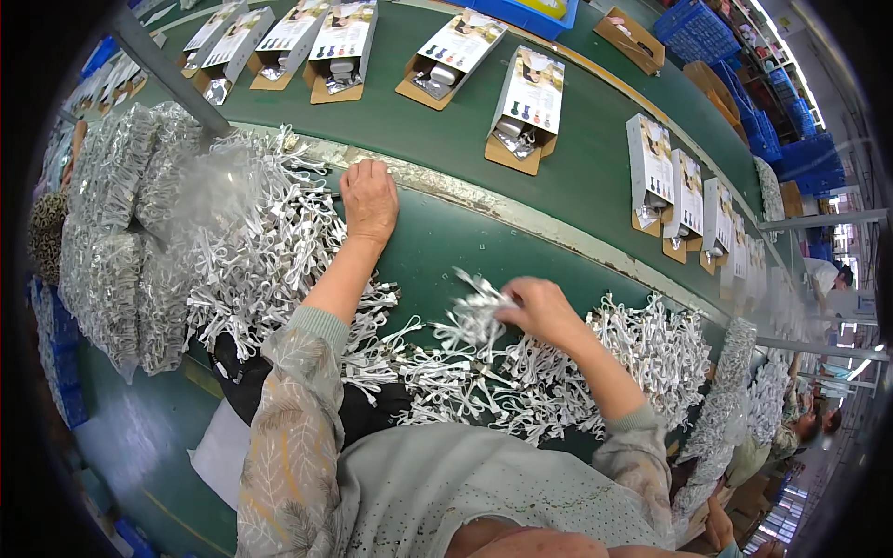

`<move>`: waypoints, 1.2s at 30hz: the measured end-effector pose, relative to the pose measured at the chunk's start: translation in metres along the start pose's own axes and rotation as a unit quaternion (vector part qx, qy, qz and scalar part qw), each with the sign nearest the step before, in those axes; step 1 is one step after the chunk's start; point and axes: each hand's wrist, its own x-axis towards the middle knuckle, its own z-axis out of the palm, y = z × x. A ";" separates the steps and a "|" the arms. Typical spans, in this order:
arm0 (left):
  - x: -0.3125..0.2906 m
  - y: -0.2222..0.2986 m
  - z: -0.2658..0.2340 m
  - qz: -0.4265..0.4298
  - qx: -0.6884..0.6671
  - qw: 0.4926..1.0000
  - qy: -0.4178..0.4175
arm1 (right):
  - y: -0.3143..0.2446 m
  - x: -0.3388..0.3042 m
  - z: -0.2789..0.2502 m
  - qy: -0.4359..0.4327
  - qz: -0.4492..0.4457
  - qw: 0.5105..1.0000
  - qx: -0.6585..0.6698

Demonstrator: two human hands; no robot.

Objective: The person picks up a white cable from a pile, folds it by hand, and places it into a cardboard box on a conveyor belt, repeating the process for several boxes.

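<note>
My right hand [541, 312] pinches a bunch of short white cables [470, 314] between thumb and fingers, above the green table; the bunch is blurred by motion. Farther left, my left hand [370, 200] rests by the worn pale rail, its fingers curled in; whatever they may hold is hidden. A large heap of white cables [256, 256] with small metal plugs lies left of my left forearm. Another cable heap [646, 349] spreads under and to the right of my right forearm, and loose cables join the two along the table's near side.
Beyond the rail [521, 223], a green conveyor belt [419, 139] carries several open printed boxes [535, 88] with small white items inside. Clear bags of cables [116, 195] are stacked at the left, more at the right. Blue crates [698, 37] stand far right; other people sit along the line.
</note>
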 end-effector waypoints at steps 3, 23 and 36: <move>-0.001 -0.001 0.000 0.001 -0.003 1.000 -0.004 | -0.019 0.037 0.002 0.054 0.067 0.982 0.168; -0.002 -0.003 -0.005 -0.007 -0.024 1.000 -0.011 | 0.031 0.214 -0.060 0.243 0.124 0.869 0.412; -0.001 -0.004 -0.007 -0.002 -0.003 1.000 -0.013 | 0.052 0.183 -0.057 0.410 0.083 0.906 0.065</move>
